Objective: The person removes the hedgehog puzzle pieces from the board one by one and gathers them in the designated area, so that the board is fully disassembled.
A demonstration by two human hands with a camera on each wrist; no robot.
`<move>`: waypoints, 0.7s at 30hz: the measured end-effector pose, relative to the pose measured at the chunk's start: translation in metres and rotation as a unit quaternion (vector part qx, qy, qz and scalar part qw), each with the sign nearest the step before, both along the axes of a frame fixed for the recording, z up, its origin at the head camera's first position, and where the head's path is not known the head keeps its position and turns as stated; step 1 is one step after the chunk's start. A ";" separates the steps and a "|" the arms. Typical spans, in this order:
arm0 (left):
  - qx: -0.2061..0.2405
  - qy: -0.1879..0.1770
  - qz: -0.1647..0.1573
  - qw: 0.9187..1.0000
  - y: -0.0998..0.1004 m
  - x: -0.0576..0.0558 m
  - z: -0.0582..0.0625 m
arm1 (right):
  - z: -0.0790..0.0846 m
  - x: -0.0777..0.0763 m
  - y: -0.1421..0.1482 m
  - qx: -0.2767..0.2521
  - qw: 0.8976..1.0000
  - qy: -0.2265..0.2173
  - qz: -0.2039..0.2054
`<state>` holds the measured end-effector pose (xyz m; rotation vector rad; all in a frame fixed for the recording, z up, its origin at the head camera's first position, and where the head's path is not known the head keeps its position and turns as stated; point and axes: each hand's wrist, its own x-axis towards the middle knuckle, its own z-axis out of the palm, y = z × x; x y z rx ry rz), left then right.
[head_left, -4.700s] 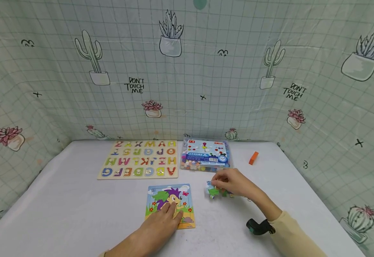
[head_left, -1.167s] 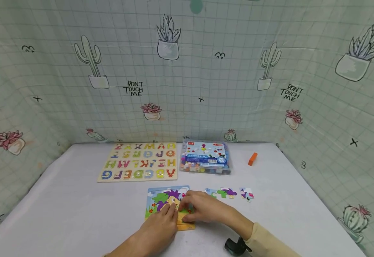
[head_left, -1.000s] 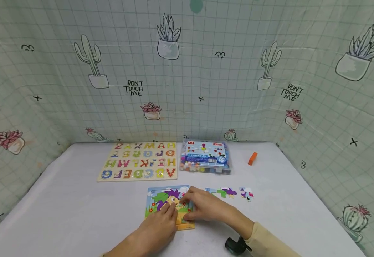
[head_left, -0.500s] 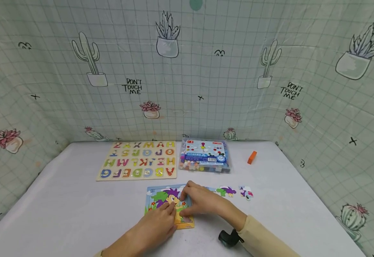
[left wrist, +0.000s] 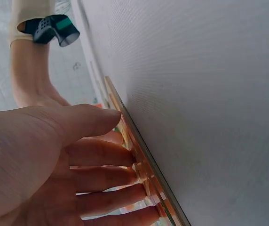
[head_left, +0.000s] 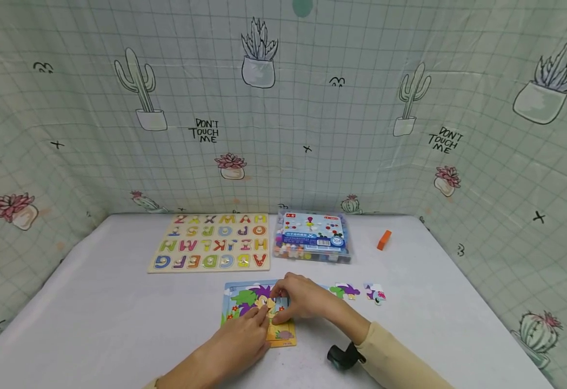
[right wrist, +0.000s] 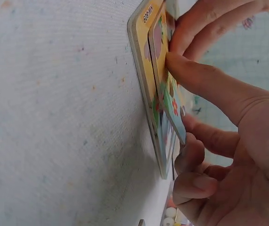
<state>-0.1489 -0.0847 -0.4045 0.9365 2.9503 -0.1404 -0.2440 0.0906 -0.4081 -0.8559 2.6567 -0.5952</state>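
Observation:
The hedgehog jigsaw puzzle point(head_left: 240, 284), a square board with a blue and yellow border, lies on the white table in front of me. My left hand point(head_left: 241, 337) rests on its lower left part, fingers extended across the picture and thumb by the near edge. Over the right part of the board, my right hand point(head_left: 305, 300) bends its thumb and fingers around a puzzle piece point(right wrist: 174, 110) with a red flower. In the right wrist view that piece is tilted, one edge raised above the board. Loose puzzle pieces point(head_left: 347, 290) lie right of the board, partly behind the right hand.
An alphabet board point(head_left: 208, 243) lies at the back left. Beside it sits a clear plastic box point(head_left: 312, 237) of colourful beads with a printed card. A small orange block point(head_left: 384, 240) is at the back right. A patterned curtain point(head_left: 283, 135) stands behind the table.
My right hand has come left from the loose pieces to the board's right part and shifted slightly there. The flower piece is now tilted up. My left hand stays on the board.

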 end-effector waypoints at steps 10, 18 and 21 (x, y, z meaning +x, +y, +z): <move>0.048 0.003 0.014 0.999 -0.007 0.000 -0.002 | -0.009 -0.002 0.009 -0.117 0.993 -0.009 0.009; 0.074 -0.004 -0.001 0.997 -0.009 -0.004 0.000 | -0.007 0.003 0.023 -0.185 0.983 0.022 0.005; 0.077 0.005 -0.005 0.997 -0.010 -0.004 0.001 | 0.000 0.004 0.027 -0.208 0.977 0.050 0.001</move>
